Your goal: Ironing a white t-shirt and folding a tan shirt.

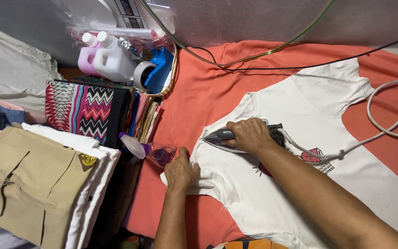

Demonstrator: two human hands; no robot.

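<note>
**Two hands iron a white T-shirt on an orange-covered surface**

Seen from above; clock directions are read from the centre of the view.

Nearest, at about 7 o'clock, the left hand (180, 171) lies flat with fingers closed together, pinning the sleeve edge of the white T-shirt (272, 193), seemingly to keep the cloth taut; it grips nothing. Just past it, at centre, the right hand (250, 135) is wrapped tight around the handle of a grey iron (222, 137), whose pointed nose aims toward 9 o'clock and rests on the shirt's shoulder; its pale cord (388, 131) loops away toward 3 o'clock, clear of the plate. The shirt lies spread flat on the orange cloth (199, 92), a small red print near its chest.

Beside the left hand, at 9 o'clock, a clear spray bottle (149, 151) with a purple collar lies on its side within reach. Further left sit folded clothes: a tan garment (28, 184), and a zigzag-patterned fabric (86, 110) in pink, black and white. Farthest, at 11 o'clock, a tray holds a white jug (114, 62), a pink bottle (87, 55), and a tape roll (143, 74) in a blue holder.
</note>
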